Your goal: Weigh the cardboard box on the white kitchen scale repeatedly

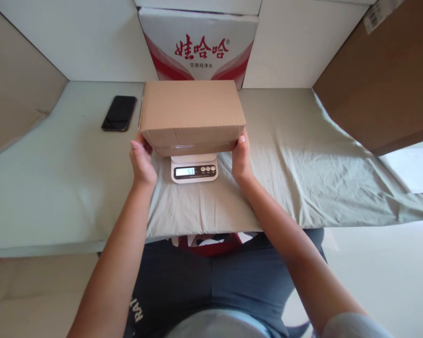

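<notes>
A closed brown cardboard box [193,105] sits over a small white digital kitchen scale [194,172], covering most of its weighing plate. The scale's lit display appears to read 53, with several buttons beside it. My left hand [143,162] grips the box at its lower left corner, thumb in sight and the other fingers partly hidden behind the side. At the lower right corner, my right hand [242,157] holds the box in the same way. Whether the box's full weight rests on the scale, I cannot tell.
A black phone [120,113] lies left of the box on the pale green cloth [74,188]. Behind stands a white and red carton [200,42] against white panels. Large cardboard boxes flank the table at left [17,75] and right [384,80].
</notes>
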`<state>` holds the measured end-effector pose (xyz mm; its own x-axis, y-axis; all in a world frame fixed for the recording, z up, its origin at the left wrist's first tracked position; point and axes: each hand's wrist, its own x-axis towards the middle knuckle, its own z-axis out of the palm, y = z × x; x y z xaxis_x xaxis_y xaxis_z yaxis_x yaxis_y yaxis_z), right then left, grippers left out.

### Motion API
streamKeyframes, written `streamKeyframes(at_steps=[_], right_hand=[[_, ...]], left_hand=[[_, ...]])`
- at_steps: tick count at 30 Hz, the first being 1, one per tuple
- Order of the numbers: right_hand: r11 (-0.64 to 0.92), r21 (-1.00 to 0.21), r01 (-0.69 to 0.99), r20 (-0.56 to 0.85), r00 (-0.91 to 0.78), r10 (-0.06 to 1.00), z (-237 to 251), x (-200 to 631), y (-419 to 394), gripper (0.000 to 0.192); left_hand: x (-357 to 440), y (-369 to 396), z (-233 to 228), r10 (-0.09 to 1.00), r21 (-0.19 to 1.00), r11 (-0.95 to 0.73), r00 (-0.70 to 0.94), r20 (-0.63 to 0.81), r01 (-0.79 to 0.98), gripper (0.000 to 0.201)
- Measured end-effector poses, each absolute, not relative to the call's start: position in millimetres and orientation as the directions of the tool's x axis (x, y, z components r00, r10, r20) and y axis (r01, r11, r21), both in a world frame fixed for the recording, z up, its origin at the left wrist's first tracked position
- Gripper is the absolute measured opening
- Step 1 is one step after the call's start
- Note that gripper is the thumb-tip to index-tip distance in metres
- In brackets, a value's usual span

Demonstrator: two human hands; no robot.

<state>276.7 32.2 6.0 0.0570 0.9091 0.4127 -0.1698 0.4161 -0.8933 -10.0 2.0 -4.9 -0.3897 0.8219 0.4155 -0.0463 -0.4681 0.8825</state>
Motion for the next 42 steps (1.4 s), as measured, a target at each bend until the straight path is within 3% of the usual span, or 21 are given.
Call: streamKeyframes(at_steps=[6, 18, 24, 28, 34, 37, 42], right_hand=[[0.430, -0.894, -0.128, 0.432, 0.014, 0.902, 11.8, 271.1, 25.4, 0.092], [0.485, -0.869, -0.099, 0.488, -0.007, 0.873, 52.0, 277.5, 31.5, 0.092], [0.512, -0.857, -0.051, 0.515, -0.053, 0.856, 74.2, 278.9, 91.7, 0.108], [0.467, -0.870, -0.156, 0.472, 0.007, 0.882, 58.8, 270.2, 147.8, 0.115], [0.310, -0.905, -0.291, 0.312, 0.041, 0.949, 16.3, 257.0, 194.5, 0.102], [0.243, -0.906, -0.348, 0.249, 0.028, 0.968, -6.0, 251.8, 219.1, 0.098], [0.201, -0.925, -0.321, 0.203, 0.029, 0.979, -33.2, 254.2, 244.0, 0.117]], left_hand=[[-0.9, -2.1, 4.1, 0.814, 0.868, -0.495, -0.369, 0.449, -0.034, 0.115], [-11.9, 4.0, 35.8, 0.831, 0.858, -0.511, -0.281, 0.480, -0.044, 0.115], [-31.3, 56.9, 60.4, 0.847, 0.863, -0.503, -0.227, 0.480, -0.050, 0.122], [-31.7, 116.7, 61.9, 0.899, 0.901, -0.420, -0.186, 0.396, -0.113, 0.128], [-25.0, 160.6, 28.7, 0.950, 0.933, -0.298, -0.157, 0.269, -0.203, 0.106], [-26.6, 164.0, 11.2, 0.958, 0.939, -0.271, -0.150, 0.243, -0.212, 0.106], [-30.9, 180.3, -6.1, 0.962, 0.936, -0.255, -0.166, 0.219, -0.244, 0.117]])
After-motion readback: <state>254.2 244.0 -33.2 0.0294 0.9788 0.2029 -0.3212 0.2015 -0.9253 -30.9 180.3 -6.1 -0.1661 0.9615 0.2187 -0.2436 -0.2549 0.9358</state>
